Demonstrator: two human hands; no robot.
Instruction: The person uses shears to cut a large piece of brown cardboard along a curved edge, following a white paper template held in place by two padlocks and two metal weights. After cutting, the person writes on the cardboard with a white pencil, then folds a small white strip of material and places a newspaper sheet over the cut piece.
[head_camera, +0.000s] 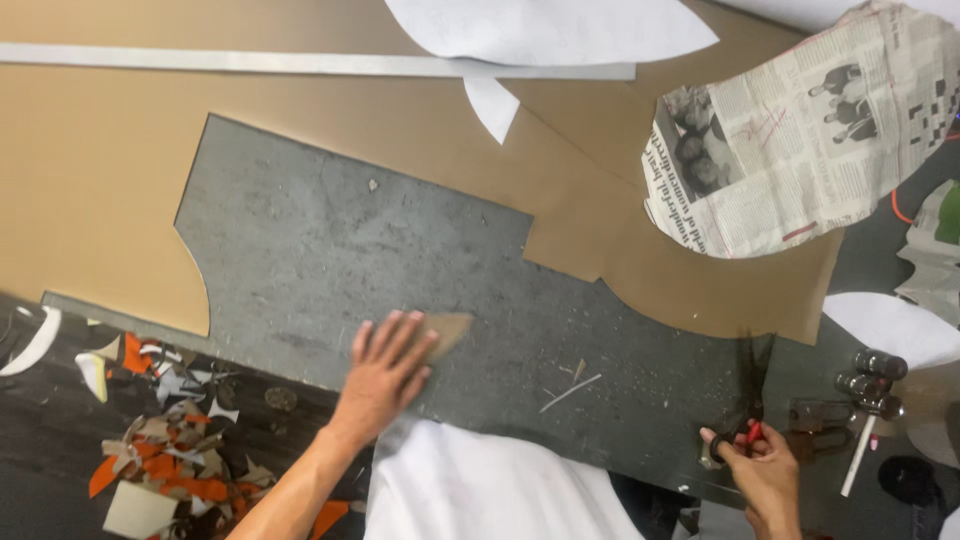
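Observation:
My left hand (385, 368) lies flat with fingers spread on a small tan cardboard offcut (450, 328) that rests on the grey worktable (330, 250). My right hand (762, 468) grips red-handled scissors (752, 385) at the table's near right edge, blades pointing away toward the lower edge of a large brown cardboard sheet (100, 170). That sheet has a big cut-out where the grey table shows. A newspaper pattern piece (800, 130) with a rounded end lies on the cardboard at the upper right.
A long metal ruler (300, 62) and white paper pieces (540, 28) lie at the far side. Orange, white and tan scraps (170, 440) litter the dark floor at lower left. White fabric (490, 490) is in front of me. Small dark cylinders (872, 378) stand at right.

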